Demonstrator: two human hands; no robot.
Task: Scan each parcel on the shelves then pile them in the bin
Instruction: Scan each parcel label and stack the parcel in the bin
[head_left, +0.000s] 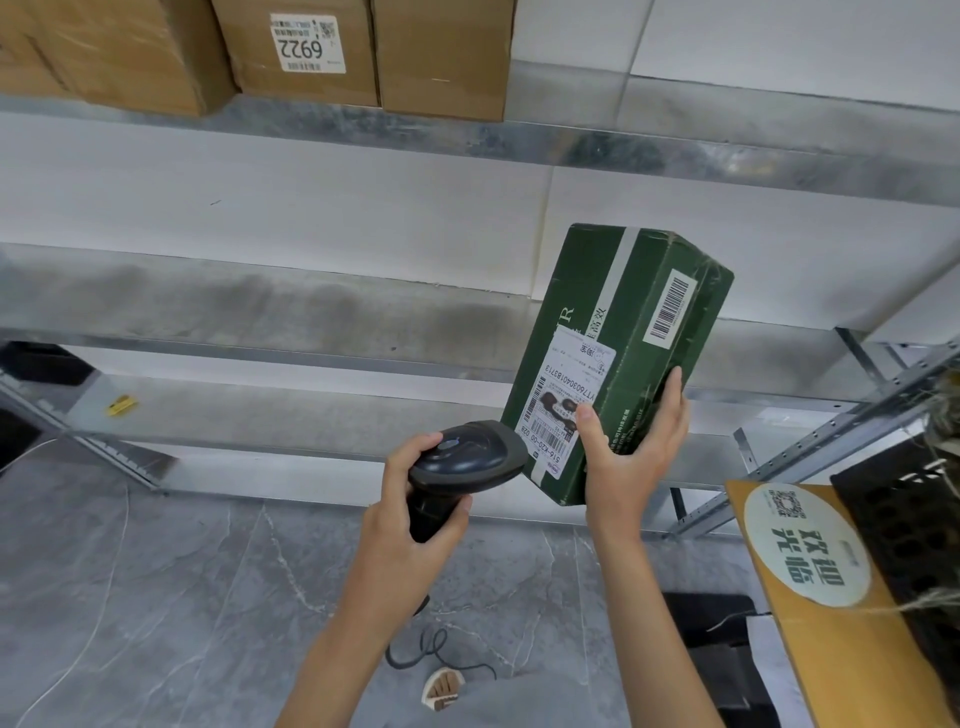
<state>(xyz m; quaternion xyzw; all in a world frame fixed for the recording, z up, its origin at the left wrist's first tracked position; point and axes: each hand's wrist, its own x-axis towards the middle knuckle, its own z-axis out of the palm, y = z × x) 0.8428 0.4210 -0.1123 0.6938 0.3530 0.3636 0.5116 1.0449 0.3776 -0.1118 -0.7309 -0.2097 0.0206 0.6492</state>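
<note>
A dark green parcel box (639, 312) with a white shipping label and a barcode sticker is held up in front of the metal shelves. My right hand (626, 452) grips its lower end, thumb on the label face and fingers round the side. My left hand (415, 499) grips the handle of a black barcode scanner (467, 457), whose head points at the label's lower edge, almost touching it. Three brown cardboard parcels, one (306, 52) labelled 6922, stand on the upper shelf (571, 140) at the top left.
The middle shelf (260, 306) and lower shelf (311, 410) run across the view. A black crate (904, 525) with a brown box (810, 571) in front sits at the right. The scanner's cable (436, 654) trails on the grey floor. A black bin (41, 361) stands far left.
</note>
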